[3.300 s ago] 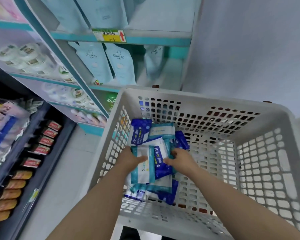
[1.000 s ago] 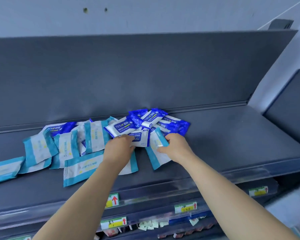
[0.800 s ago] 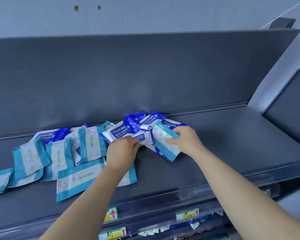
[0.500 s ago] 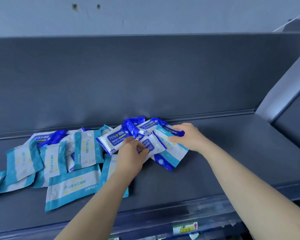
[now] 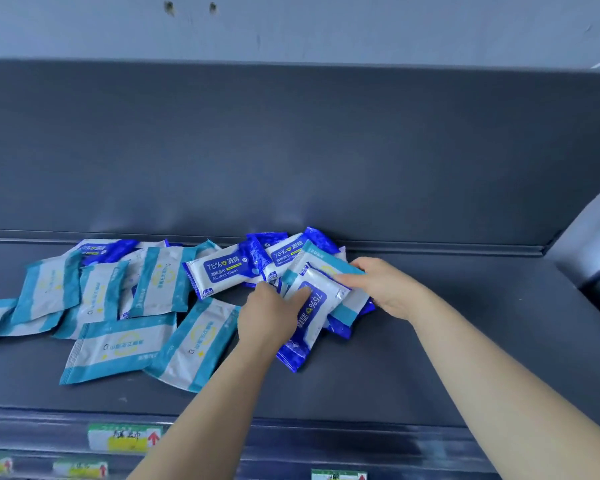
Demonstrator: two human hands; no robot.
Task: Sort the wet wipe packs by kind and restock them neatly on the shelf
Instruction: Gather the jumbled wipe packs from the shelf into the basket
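While both hands are busy in the mixed pile, a few things could go wrong. The left hand (image 5: pixel 267 317) pinches a blue pack (image 5: pixel 310 317), with the thumb on top and the fingers tucked under. The right hand (image 5: pixel 387 289) holds a teal pack (image 5: pixel 329 266) by its far end. That teal pack lies partly under the blue one. Both packs are low over the shelf (image 5: pixel 465 341), crossed over each other between the two hands.

If the hands pull apart fast, I think the packs could drag each other. The smooth wrappers might then slip out.

More blue packs (image 5: pixel 229 268) are heaped just behind the left hand, so a tug could knock them about. Loose teal packs (image 5: pixel 118 344) lie on the outer side of the left hand, one just beside the wrist. A swinging arm could push them to the front edge and off.

A stray blue pack (image 5: pixel 104 251) sits far out among the teal ones and is easy to miss.
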